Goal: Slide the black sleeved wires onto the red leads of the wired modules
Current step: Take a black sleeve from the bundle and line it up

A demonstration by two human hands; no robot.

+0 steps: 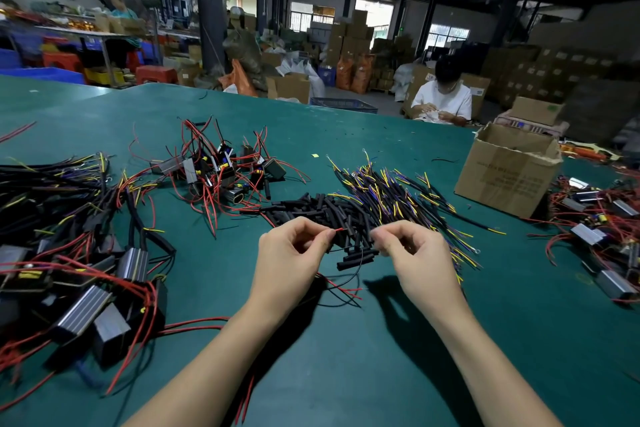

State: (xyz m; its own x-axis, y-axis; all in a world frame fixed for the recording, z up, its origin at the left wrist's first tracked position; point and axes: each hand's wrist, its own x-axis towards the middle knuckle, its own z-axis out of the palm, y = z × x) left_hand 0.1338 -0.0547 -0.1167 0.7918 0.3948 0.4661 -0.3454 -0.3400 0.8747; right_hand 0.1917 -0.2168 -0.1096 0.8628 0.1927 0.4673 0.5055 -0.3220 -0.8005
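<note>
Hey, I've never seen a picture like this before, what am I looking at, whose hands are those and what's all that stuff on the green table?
There is no machine here. This single picture comes from a camera worn on a person's head, looking forward and down, so the two bare arms are that person's own. The left hand pinches a thin red lead at its tip. The right hand is closed in a pinch just across from it; what it grips is too small to tell. Between and behind the hands lies a pile of black sleeved wires with yellow and blue ends. On the green table sit heaps of wired modules, small boxes trailing red wires, with more at far left and far right. A cardboard box stands to the right.
</note>
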